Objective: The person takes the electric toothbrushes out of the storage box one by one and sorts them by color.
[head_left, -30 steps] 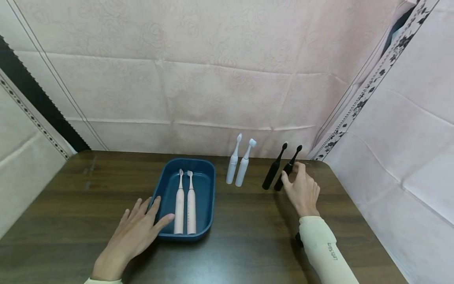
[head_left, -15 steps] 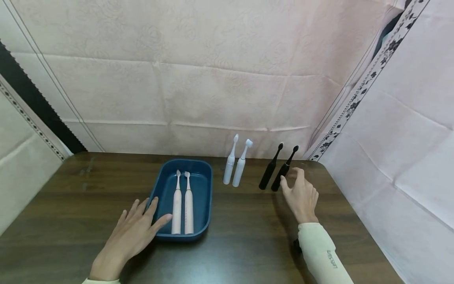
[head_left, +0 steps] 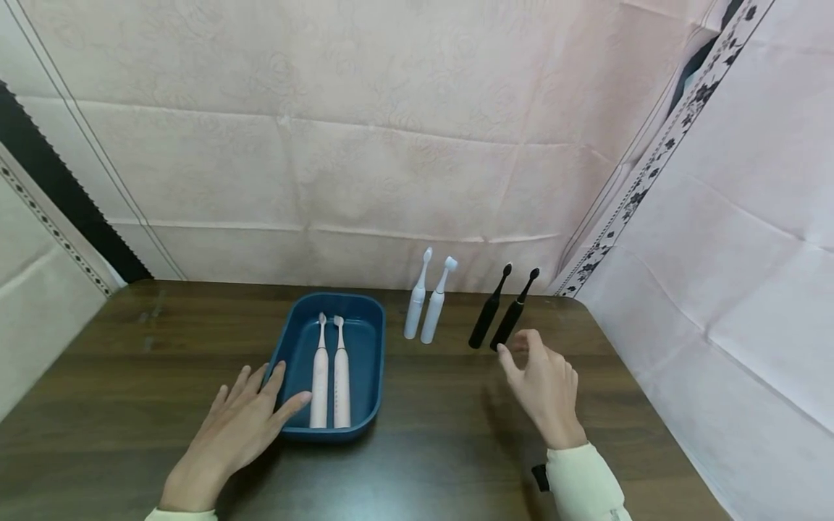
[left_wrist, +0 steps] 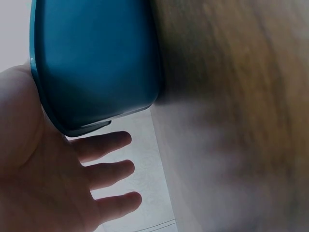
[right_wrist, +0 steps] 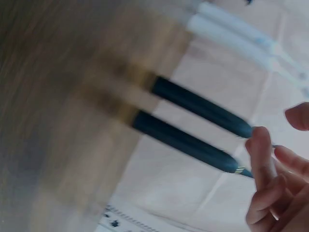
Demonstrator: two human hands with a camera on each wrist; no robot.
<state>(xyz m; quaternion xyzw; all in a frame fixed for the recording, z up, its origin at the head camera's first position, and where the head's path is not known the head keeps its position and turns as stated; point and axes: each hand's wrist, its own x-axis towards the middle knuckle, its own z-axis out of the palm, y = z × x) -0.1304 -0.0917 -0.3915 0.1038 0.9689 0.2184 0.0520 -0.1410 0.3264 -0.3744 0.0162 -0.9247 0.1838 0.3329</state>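
My left hand rests with spread fingers at the left rim of a blue tray, its thumb reaching over the edge. Inside the tray are two pale pink electric toothbrushes, a left one and a right one. Two black electric toothbrushes, a left one and a right one, stand upright on the table at the right. Beside the right one, my right hand holds nothing, its thumb and index finger parted. In the right wrist view its fingers overlap the black brushes' tops.
Two light blue electric toothbrushes, one and another, stand between the tray and the black pair. The brown wooden table ends at a pale cloth behind, with another cloth along the right side.
My right hand has drawn back toward me from the right black toothbrush, which stays standing. The whole head view has shifted slightly; the left hand keeps its place at the tray.
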